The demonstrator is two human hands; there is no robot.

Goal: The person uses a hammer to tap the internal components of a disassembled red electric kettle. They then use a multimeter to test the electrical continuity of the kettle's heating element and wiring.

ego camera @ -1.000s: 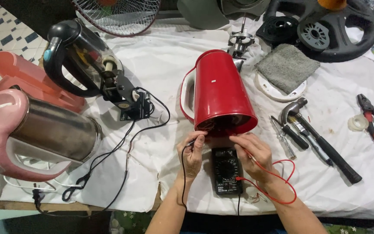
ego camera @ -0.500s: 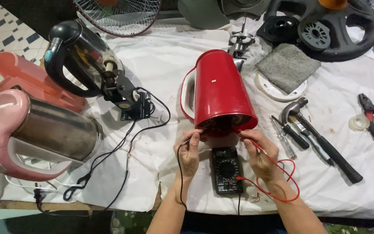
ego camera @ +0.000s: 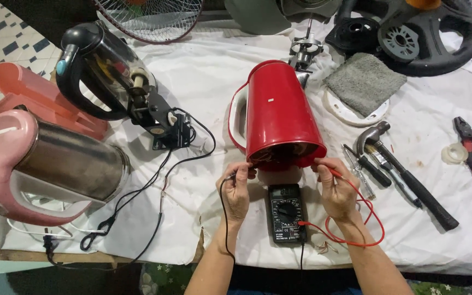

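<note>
Both probes are set at the open base of the glossy red plastic kettle [ego camera: 277,112], lying on its side on the white cloth [ego camera: 208,76].
Left hand [ego camera: 236,188] pinches the black probe [ego camera: 230,176], right hand [ego camera: 337,188] pinches the red probe [ego camera: 337,173]; the black dial multimeter [ego camera: 286,213] lies between the wrists (reading too small to tell).

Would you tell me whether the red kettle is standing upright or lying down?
Lying on its side: the red kettle has its open base facing both hands.

A glossy red plastic kettle [ego camera: 279,117] with white handle trim lies on a white cloth-covered table [ego camera: 214,76] beside a black multimeter [ego camera: 287,213], red and black probe leads [ego camera: 356,218], and a grey folded cloth [ego camera: 364,82].
</note>
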